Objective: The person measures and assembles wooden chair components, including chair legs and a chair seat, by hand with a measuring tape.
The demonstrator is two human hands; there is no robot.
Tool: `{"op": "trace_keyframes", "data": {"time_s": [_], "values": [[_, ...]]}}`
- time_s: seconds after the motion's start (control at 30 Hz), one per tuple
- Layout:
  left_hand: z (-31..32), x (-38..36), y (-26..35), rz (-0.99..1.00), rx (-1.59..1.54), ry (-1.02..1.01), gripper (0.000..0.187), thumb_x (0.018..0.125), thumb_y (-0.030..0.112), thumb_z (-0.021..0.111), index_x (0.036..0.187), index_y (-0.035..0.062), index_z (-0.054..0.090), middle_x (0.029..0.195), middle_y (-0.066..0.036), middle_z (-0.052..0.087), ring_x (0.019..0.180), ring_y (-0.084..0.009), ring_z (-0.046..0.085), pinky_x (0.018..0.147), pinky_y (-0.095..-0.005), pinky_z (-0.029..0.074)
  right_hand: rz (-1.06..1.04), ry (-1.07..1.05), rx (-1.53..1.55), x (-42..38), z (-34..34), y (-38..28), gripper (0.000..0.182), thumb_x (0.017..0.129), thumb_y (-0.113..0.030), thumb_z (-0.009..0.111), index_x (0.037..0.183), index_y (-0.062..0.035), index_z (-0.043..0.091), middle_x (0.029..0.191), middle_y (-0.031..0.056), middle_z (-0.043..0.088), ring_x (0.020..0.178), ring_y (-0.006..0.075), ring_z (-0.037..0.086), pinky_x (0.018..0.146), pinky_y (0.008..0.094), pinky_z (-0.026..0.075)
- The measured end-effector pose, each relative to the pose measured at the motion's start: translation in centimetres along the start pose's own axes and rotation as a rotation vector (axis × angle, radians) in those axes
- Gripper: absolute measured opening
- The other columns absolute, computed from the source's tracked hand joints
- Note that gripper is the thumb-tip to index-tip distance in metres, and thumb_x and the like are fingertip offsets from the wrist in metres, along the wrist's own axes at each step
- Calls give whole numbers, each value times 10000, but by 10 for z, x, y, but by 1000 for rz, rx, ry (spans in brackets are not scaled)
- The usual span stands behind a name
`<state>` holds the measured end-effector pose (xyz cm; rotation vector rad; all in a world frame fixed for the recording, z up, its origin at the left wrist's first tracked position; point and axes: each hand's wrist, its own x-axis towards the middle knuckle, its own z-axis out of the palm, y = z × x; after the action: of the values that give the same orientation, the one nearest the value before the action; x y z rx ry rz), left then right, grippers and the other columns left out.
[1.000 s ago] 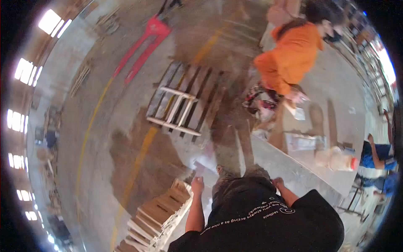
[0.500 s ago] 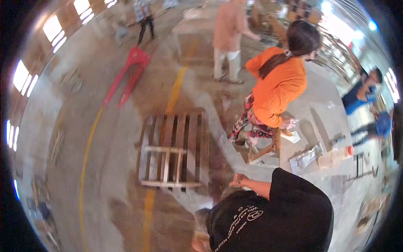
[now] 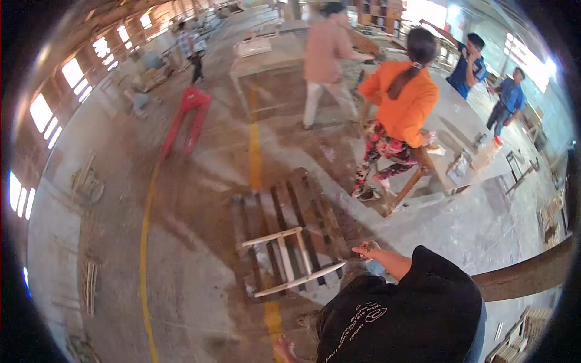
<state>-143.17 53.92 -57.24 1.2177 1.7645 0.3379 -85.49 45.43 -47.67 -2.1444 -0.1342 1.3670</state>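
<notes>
Nothing is sitting in either hand: the right hand (image 3: pixel 367 249) is hanging loose with its fingers half curled, and the left hand (image 3: pixel 282 349), low at the near edge, is showing too little to tell if it is open or closed. A moment ago the view was looking more down at the floor; now it is lifting and turning, so the big grey floor (image 3: pixel 200 181) with its yellow line (image 3: pixel 255 151) is stretching farther away. The dark pallet (image 3: pixel 284 224) is now lying just left of the right hand, with the pale wooden frame (image 3: pixel 290 260) resting on top of it. The right hand is coming closer to that frame than before. Far off, a person in orange (image 3: pixel 402 103) is sitting on a stool (image 3: pixel 411 181) beside a long table (image 3: pixel 478 130), and a red cart (image 3: pixel 187 118) is waiting on the far left.
</notes>
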Motion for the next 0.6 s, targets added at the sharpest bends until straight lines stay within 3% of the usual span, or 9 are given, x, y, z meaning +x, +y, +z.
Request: {"op": "trace_keyframes", "data": {"time_s": [0.07,0.1,0.13,0.23,0.4,0.43,0.5,0.53,0.6], "values": [[-66,6,26,-133,-338,151,201,949,205,565,944,5,586,720,-90,610,570,-208,601,456,-362,490,-31,-55,-61,-18,67,-19,620,790,-529,738,1134,-28,613,1165,173,641,1040,255,641,798,471,604],[-96,11,21,-107,-390,199,234,958,230,562,961,-2,587,722,-107,630,537,-203,602,436,-348,489,-54,-87,-88,-20,103,-29,608,793,-526,737,1134,-37,618,1164,174,643,1046,259,639,813,478,599],[-127,15,19,-79,-440,247,267,967,255,560,977,-10,588,725,-125,651,504,-197,603,417,-333,488,-98,-113,-136,-7,136,-31,598,785,-524,746,1143,-59,629,1048,136,683,902,234,676,799,438,601],[-199,23,9,-82,-567,398,264,971,258,558,935,-2,585,724,-107,650,513,-161,591,432,-307,480,-230,-120,-514,-16,248,-79,541,736,-504,799,1001,-60,641,873,77,678,786,188,656,698,452,609],[-283,31,-11,-46,-647,460,266,980,247,543,877,6,593,712,-74,625,552,-137,588,462,-284,469,-343,-407,-758,-41,409,-132,544,796,-568,703,1035,-81,660,947,76,696,784,163,664,605,381,621],[-312,24,-2,-41,-656,460,269,982,247,542,876,6,597,710,-68,617,560,-136,588,465,-280,467,-218,-457,-862,-38,450,-143,521,828,-532,690,1075,-74,650,1043,87,677,863,186,656,664,384,623],[-368,20,-17,-50,-656,531,270,984,252,539,883,11,606,718,-63,609,578,-137,590,470,-280,464,59,-490,-721,44,543,-121,502,852,-486,687,1158,-92,636,1133,92,646,923,213,637,683,405,620],[-393,20,-38,-72,-653,600,268,986,257,538,890,17,612,728,-64,608,589,-140,591,471,-284,463,-109,-857,-1057,117,589,-115,521,870,-480,675,1240,-118,613,1199,101,624,984,231,618,706,425,591],[-433,16,-83,-179,-419,709,281,987,266,529,923,14,636,766,-84,646,621,-172,593,504,-315,482,-283,-633,-978,16,645,-148,514,853,-482,688,1212,-117,634,1158,107,648,934,231,641,713,403,572]]}}
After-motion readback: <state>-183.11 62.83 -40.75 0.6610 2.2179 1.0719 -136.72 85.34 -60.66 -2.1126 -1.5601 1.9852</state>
